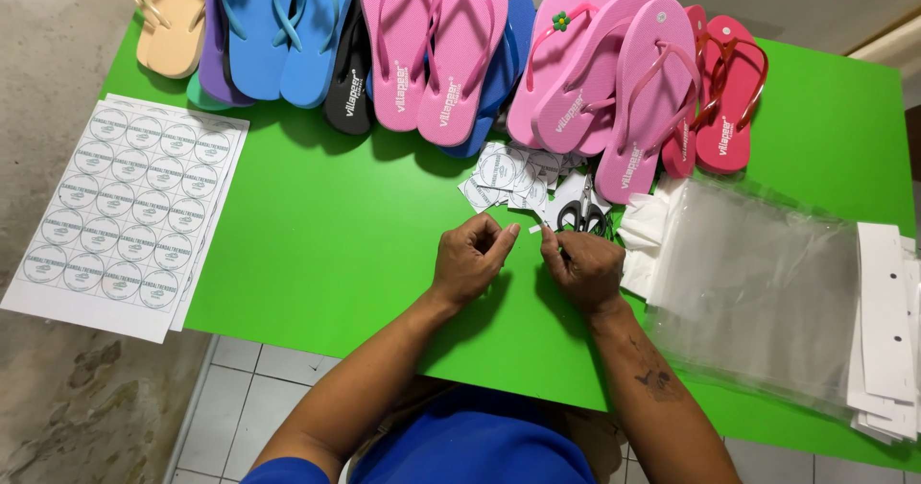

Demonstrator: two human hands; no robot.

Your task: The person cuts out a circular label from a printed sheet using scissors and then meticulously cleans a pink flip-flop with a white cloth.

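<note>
From the head camera, looking down, the left hand (472,257) and the right hand (582,265) meet over the bright green tabletop (336,235), close together near its middle. Both have their fingers curled in a pinch, and between the fingertips sits a small white paper sticker piece (533,228); it is too small to tell which hand truly grips it, so the grasp cannot be told for sure. The piece lies just in front of the loose pile of cut round white stickers (508,175), which rests on the table beyond the hands. Beside that pile, just past the right hand, lie black-handled scissors (581,213).

To the left, well apart from the hands, a white sheet of round printed stickers (125,211) overhangs the table edge, with more sheets under it. To the right sits a stack of clear plastic bags (758,292), its white card headers (887,321) at the far right edge, and crumpled white paper (645,239) touching its near corner.

Along the far edge runs a row of rubber flip-flops: a peach pair (173,19), a blue pair (283,28), a black one (350,91), pink pairs (446,52) and a red pair (731,95).
</note>
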